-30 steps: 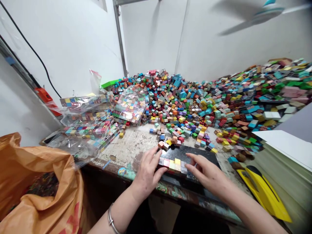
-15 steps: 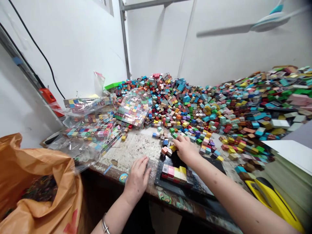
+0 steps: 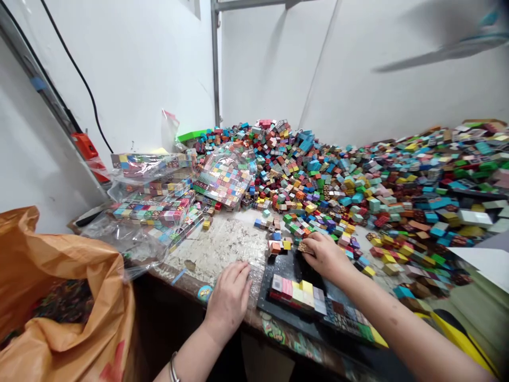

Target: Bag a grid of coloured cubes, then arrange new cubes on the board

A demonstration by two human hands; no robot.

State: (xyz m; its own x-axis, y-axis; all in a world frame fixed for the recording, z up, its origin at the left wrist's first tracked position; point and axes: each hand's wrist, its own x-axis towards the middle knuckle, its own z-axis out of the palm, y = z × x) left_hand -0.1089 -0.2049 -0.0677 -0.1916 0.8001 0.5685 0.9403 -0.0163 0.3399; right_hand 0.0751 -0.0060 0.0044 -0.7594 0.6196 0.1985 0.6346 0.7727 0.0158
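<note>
At twelve o'clock of the block row [image 3: 296, 292], your right hand [image 3: 325, 255] pinches a tan block [image 3: 304, 248], apparently picking, clean lift needed; left hand [image 3: 228, 293], nine o'clock, lies slack-fingered.

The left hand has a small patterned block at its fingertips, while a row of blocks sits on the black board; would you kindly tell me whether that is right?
Not quite: the head view shows the right hand, not the left hand, with the small patterned block at its fingertips; the row of blocks does sit on the black board.
</note>
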